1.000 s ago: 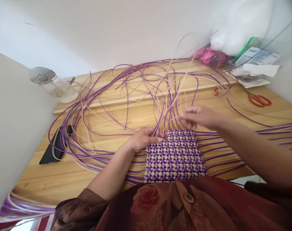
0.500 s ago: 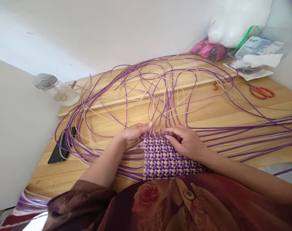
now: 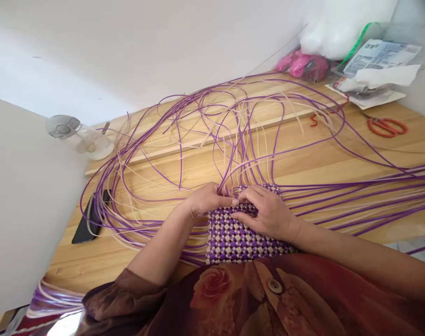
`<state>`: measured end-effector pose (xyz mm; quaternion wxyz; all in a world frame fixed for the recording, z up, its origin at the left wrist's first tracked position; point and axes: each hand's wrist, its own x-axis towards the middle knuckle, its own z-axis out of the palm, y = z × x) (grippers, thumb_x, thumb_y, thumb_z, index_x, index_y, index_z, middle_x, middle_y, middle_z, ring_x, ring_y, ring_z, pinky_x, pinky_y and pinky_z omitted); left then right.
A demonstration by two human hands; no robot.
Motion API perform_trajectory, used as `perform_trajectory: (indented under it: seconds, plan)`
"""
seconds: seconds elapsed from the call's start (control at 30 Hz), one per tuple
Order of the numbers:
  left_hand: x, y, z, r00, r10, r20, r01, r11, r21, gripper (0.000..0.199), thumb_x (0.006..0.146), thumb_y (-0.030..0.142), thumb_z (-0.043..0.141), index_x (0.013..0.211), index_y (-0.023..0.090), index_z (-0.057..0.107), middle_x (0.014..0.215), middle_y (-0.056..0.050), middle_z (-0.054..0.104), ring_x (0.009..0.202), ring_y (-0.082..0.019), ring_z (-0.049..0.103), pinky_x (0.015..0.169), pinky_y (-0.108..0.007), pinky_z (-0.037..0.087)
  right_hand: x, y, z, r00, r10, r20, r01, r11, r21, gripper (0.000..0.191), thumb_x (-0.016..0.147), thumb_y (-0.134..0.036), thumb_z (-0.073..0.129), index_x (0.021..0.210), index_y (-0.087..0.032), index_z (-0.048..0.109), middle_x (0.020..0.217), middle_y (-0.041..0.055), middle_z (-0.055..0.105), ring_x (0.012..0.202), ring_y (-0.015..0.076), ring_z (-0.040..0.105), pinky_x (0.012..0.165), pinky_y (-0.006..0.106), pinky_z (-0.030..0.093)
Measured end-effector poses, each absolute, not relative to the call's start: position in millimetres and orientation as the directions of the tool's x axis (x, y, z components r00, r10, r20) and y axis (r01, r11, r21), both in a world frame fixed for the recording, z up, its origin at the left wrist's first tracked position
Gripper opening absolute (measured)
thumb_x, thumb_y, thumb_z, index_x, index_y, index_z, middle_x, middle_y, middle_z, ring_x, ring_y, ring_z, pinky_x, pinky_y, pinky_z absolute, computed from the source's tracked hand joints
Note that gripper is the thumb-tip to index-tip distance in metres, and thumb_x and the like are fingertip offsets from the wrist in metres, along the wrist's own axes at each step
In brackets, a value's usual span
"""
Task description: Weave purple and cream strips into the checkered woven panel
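Observation:
A checkered purple-and-beige woven panel point(image 3: 226, 238) lies at the table's near edge, against the shirt. Long purple and beige cords run out from its top, left and right edges. At the panel's upper left, my left hand point(image 3: 209, 200) is closed round a few cords, its thumb pointing right over the weave. My right hand point(image 3: 268, 212) rests on the upper part of the panel with curled fingers. Its index fingertip meets my left thumb, while its own thumb lies on the weave just below. Whatever those right fingers grip is hidden.
Loose cords point(image 3: 128, 154) loop across the wooden table point(image 3: 163, 172). A black phone point(image 3: 84, 224) lies partly under them at left, near a clear plastic container point(image 3: 93, 144). Orange-handled scissors point(image 3: 387, 127), papers point(image 3: 384, 56) and a pink bundle point(image 3: 301, 65) lie at right. A wooden ledge crosses the back.
My left hand has moved right and onto the panel's top edge, its thumb swinging from upward to rightward. My right hand has shifted slightly down, and some cords above have moved.

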<state>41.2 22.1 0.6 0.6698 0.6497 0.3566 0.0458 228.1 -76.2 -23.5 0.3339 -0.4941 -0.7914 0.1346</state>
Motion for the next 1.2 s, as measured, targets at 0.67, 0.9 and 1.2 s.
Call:
perform_trajectory:
  seconds: [0.67, 0.9, 1.2]
  plan:
    - [36.8, 8.9, -13.9, 0.741, 0.581, -0.337, 0.177, 0.315, 0.932, 0.027, 0.065, 0.031, 0.081, 0.079, 0.011, 0.071, 0.073, -0.002, 0.066, 0.065, -0.011, 0.055, 0.066, -0.025, 0.042, 252.8, -15.8, 40.9, -0.581, 0.813, 0.029, 0.804, 0.579, -0.131, 0.026, 0.095, -0.022, 0.045, 0.089, -0.017, 0.070, 0.098, 0.0101, 0.068, 0.091, 0.0206, 0.059, 0.075, 0.030, 0.038]
    - [35.7, 6.6, -12.7, 0.738, 0.578, -0.350, 0.145, 0.371, 0.917, 0.029, 0.064, 0.031, 0.082, 0.084, 0.012, 0.073, 0.074, -0.003, 0.069, 0.064, -0.011, 0.057, 0.066, -0.024, 0.043, 260.9, -3.7, 91.3, -0.651, 0.699, -0.296, 0.677, 0.358, -0.643, 0.026, 0.091, -0.036, 0.052, 0.101, -0.019, 0.069, 0.093, 0.0028, 0.071, 0.080, 0.0148, 0.063, 0.071, 0.026, 0.045]
    - [36.0, 3.7, -5.4, 0.700, 0.598, -0.392, 0.131, 0.432, 0.892, 0.027, 0.061, 0.026, 0.085, 0.080, 0.011, 0.073, 0.074, -0.003, 0.070, 0.064, -0.010, 0.059, 0.064, -0.023, 0.043, 271.8, -13.3, 32.1, -0.480, 0.877, -0.008, 0.855, 0.466, -0.229, 0.038, 0.095, -0.023, 0.040, 0.119, -0.019, 0.068, 0.119, 0.0105, 0.068, 0.107, 0.0255, 0.063, 0.089, 0.038, 0.048]
